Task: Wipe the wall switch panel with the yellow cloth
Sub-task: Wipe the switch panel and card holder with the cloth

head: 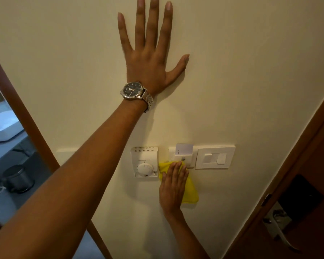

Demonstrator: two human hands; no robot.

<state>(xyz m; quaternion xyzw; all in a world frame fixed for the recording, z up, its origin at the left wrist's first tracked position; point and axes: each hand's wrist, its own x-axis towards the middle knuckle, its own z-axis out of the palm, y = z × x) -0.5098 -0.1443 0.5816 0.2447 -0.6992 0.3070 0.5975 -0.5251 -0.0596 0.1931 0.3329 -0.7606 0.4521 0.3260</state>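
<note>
A white wall switch panel with two rocker switches is mounted on the cream wall at centre right. Left of it sits a white key-card holder with a card standing in its slot. My right hand presses the yellow cloth flat against the wall, fingers over the holder's lower edge, left of the switch panel and apart from it. My left hand, wearing a metal wristwatch, rests flat on the wall high above, fingers spread, holding nothing.
A white thermostat with a round dial is just left of the cloth. A brown door frame on the left opens onto a bathroom with a sink and bin. A wooden door with a metal handle stands at the right.
</note>
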